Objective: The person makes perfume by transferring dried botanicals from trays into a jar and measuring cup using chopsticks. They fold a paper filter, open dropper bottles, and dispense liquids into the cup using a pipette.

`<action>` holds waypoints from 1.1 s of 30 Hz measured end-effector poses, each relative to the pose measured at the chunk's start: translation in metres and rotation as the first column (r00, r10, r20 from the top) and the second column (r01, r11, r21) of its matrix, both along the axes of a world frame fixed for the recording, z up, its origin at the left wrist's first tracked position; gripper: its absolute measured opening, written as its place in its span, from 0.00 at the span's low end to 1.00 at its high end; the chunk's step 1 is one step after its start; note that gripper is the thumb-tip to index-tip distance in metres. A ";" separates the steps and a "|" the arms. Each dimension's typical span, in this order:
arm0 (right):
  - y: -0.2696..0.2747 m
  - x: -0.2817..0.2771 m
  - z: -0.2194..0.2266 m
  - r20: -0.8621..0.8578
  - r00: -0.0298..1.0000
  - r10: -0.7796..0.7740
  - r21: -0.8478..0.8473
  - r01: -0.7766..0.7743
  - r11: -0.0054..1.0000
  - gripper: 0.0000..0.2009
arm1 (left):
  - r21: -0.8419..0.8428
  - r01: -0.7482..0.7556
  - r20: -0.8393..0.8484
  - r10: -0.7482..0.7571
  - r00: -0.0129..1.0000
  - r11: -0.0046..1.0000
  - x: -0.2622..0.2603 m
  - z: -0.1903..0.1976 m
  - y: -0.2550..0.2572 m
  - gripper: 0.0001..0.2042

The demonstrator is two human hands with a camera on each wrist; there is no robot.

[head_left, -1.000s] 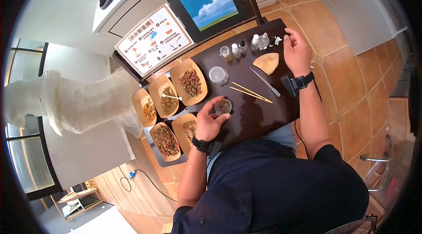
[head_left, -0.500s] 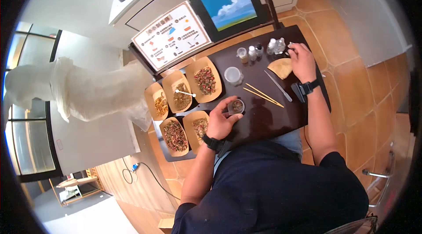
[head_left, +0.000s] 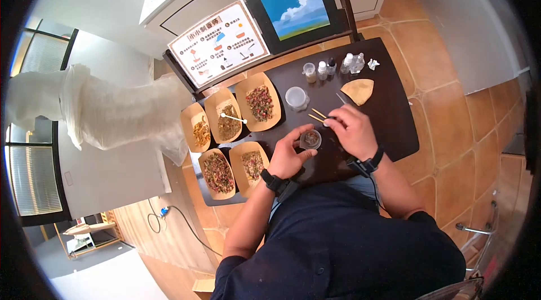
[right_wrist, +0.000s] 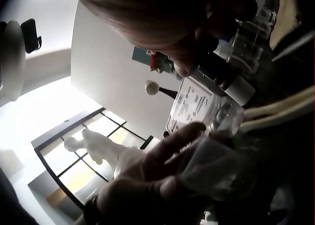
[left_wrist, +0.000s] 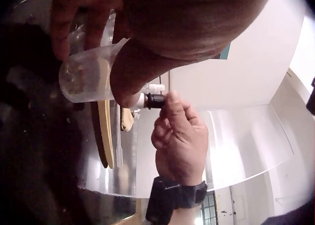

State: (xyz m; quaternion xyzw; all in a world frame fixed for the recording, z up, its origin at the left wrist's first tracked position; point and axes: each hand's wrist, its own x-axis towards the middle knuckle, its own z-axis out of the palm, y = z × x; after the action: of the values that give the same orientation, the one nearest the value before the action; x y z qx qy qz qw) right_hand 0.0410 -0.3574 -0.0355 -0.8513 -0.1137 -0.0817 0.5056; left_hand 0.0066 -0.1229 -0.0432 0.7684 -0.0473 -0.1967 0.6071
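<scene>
My left hand (head_left: 286,159) grips a small clear plastic cup (head_left: 311,139) with dark bits in its bottom, near the table's front edge. Just right of the cup, my right hand (head_left: 352,133) pinches a small black bottle with a white end (right_wrist: 239,90). In the left wrist view that bottle points toward the cup, its white end partly behind my left thumb (left_wrist: 133,82). Two wooden sticks (head_left: 317,117) lie beyond my right fingers, which cover part of them. A plastic pipette (head_left: 340,97) is also mostly hidden by this hand.
Paper trays of dried petals and herbs (head_left: 259,102) stand at the left, a white spoon (head_left: 234,118) across one. Another clear tub (head_left: 296,98), several small bottles (head_left: 332,67), a crumpled white scrap (head_left: 373,64) and a tan fan-shaped piece (head_left: 358,91) sit toward the back.
My right hand has come from the table's far right corner to beside the cup, bringing the small black bottle from next to the white scrap. My left hand still holds the cup.
</scene>
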 end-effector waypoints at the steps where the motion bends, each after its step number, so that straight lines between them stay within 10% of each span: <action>1: 0.006 -0.001 -0.002 0.012 1.000 0.022 0.000 -0.022 1.000 0.08 | -0.004 -0.005 -0.025 0.005 1.000 1.000 -0.002 0.002 -0.001 0.36; 9: 0.031 0.009 -0.010 0.061 0.991 0.118 -0.015 -0.117 0.993 0.08 | -0.256 -0.148 -0.096 0.127 0.987 0.955 -0.013 -0.014 0.013 0.34; 14: 0.048 0.010 0.014 0.079 0.985 0.156 0.000 -0.156 0.988 0.07 | -0.209 -0.280 0.023 0.291 0.956 0.937 -0.013 -0.010 0.012 0.28; 17: 0.062 0.002 0.027 0.115 0.969 0.219 0.048 -0.226 0.973 0.07 | 0.014 -0.323 0.406 0.290 0.867 0.946 -0.010 0.001 0.008 0.24; 33: 0.061 -0.035 0.046 -0.063 0.932 0.358 -0.092 -0.362 0.928 0.08 | 0.046 -0.319 0.431 0.269 0.861 0.947 -0.046 0.015 0.023 0.19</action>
State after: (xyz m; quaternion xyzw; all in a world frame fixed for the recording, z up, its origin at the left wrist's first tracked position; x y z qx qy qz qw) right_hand 0.0056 -0.2965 0.0103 -0.8422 -0.2606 0.0374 0.4705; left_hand -0.0396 -0.1001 -0.0286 0.8244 -0.0472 0.0654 0.5602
